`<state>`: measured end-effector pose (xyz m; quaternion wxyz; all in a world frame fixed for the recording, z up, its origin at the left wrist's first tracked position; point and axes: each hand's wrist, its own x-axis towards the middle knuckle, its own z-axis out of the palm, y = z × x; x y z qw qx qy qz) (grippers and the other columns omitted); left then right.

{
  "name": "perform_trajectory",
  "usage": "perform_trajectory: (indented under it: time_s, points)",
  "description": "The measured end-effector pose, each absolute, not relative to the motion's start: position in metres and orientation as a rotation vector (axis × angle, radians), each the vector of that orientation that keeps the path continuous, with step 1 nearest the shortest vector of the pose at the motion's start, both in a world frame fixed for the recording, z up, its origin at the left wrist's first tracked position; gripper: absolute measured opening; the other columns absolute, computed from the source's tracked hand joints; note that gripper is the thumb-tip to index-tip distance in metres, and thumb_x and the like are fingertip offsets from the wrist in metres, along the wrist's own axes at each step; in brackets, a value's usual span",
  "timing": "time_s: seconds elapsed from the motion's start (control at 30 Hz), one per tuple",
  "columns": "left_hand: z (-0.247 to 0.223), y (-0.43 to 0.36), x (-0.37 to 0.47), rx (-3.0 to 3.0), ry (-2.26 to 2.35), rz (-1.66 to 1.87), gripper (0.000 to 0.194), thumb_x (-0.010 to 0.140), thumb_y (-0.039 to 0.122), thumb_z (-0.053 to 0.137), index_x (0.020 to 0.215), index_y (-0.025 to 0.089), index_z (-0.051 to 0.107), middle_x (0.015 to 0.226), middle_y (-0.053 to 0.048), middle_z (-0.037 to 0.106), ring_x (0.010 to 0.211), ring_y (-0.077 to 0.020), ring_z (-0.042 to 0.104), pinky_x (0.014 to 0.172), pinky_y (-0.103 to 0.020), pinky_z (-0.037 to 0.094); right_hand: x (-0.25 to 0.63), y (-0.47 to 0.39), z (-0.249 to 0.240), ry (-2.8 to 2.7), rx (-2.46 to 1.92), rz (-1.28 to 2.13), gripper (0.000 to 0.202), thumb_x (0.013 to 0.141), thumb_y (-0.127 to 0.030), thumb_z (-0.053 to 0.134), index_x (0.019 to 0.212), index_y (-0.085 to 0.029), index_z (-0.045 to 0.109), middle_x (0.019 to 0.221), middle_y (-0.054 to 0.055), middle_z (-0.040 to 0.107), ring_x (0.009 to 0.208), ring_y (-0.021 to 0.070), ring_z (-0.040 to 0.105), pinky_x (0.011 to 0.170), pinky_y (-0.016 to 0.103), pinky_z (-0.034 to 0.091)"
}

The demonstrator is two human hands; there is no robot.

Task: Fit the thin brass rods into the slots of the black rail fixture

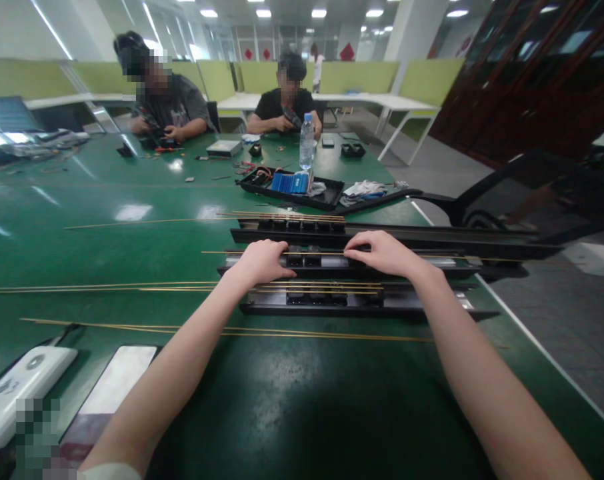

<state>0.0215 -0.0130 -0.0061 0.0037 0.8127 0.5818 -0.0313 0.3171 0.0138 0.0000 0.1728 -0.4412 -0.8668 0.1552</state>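
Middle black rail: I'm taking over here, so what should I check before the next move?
1. Middle rail on green table: ok.
2. Black blocks in it: ok, two show between the hands.
3. Left hand beside the blocks: ok.
4. Right hand gripping the gold rod: cannot tell; fingers at the rod.
5. Far rail fully on the table: not ok; right end passes the edge.

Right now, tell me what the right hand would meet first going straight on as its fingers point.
The right hand would probably meet the nearer black block in the middle channel, just to its left, though depth is unclear and it might pass above.
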Motion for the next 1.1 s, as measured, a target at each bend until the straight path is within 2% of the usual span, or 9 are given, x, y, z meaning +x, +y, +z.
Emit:
perform_trajectory:
  time_s: [0.83,1.1]
  points:
    - [-0.0080,-0.0133,0.0181,2.565,1.785,-0.056,0.066,0.073,0.068,0.063,0.120,0.021,0.063,0.113,-0.013,0.071,0.104,-0.0336,0.066,0.087,-0.040,0.050,0.3201,0.0181,-0.0047,-2.463,-1.249,0.438,0.026,0.087,-0.041,0.060,0.095,-0.024,0.077,0.100,0.003,0.076,0.095,0.0250,0.069,0.089,0.037,0.051]
    - [-0.0082,-0.0127,0.0189,2.559,1.797,-0.073,0.065,0.073,0.068,0.063,0.119,0.022,0.062,0.113,-0.012,0.072,0.105,-0.0323,0.066,0.086,-0.038,0.050,0.3178,0.0147,-0.0031,-2.434,-1.210,0.462,0.022,0.087,-0.037,0.061,0.096,-0.023,0.076,0.103,0.004,0.075,0.095,0.0238,0.068,0.090,0.037,0.051]
